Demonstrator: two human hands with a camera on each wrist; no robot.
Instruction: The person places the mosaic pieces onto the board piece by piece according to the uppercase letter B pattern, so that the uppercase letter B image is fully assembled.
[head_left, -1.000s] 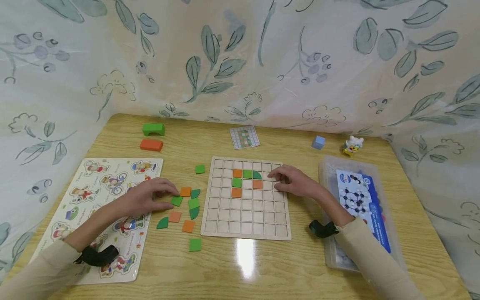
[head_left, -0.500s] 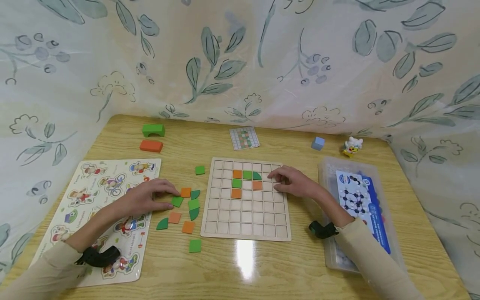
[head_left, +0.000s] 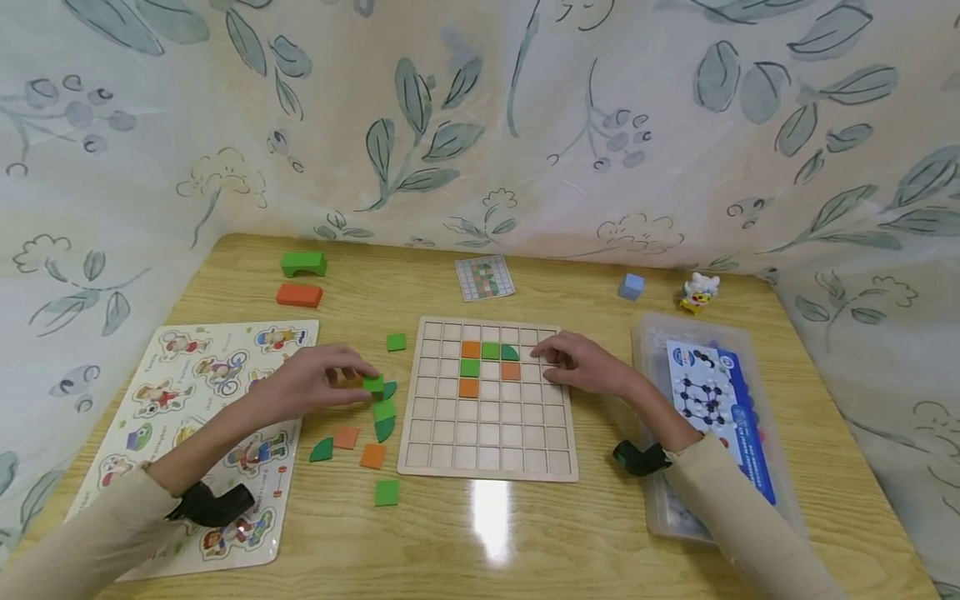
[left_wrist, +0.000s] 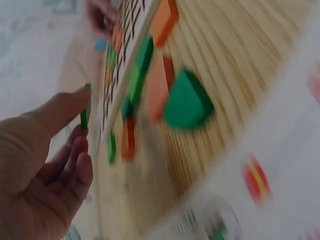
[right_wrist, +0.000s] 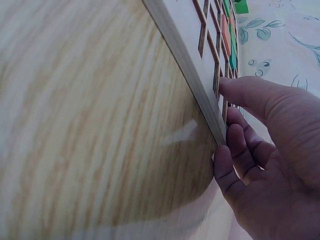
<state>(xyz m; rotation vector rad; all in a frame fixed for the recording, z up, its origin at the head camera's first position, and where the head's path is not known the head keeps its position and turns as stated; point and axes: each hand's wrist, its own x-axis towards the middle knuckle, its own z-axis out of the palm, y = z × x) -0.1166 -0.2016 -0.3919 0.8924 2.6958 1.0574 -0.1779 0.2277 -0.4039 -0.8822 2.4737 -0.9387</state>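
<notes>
Pinched in left hand (head_left: 318, 382) above surface (head_left: 570, 533), left of grid board (head_left: 491, 433): green square tile (head_left: 372, 386) (likely light, stiff, slick), best held by opposite edges. Right hand (head_left: 588, 362), loosely curled, rested at board's right edge.

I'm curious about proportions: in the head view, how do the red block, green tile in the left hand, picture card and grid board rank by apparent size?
1. Grid board
2. Picture card
3. Red block
4. Green tile in the left hand
</notes>
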